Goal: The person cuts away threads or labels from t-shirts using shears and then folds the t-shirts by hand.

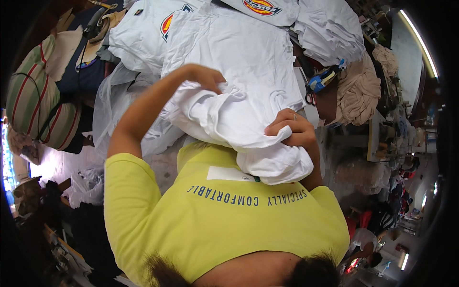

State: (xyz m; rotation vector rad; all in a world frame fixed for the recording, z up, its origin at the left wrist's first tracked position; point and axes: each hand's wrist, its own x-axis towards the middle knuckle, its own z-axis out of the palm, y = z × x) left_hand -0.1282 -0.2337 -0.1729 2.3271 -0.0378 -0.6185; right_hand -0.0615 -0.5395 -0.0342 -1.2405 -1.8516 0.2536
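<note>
A bunched white T-shirt lies in front of me, its near part gathered and hanging over the table edge against my chest. My left hand is on its far left part, fingers curled down and closed on a fold. On the right, my right hand, with a ring on one finger, grips another fold between thumb and fingers. Beneath and beyond the bunched cloth, a pile of white T-shirts is spread flat. The fingertips of both hands are partly hidden by cloth.
White shirts with a colourful print lie at the far left. Folded white garments are stacked far right, near scissors and beige cloth. Clear plastic hangs at left beside a striped cushion-like bundle.
</note>
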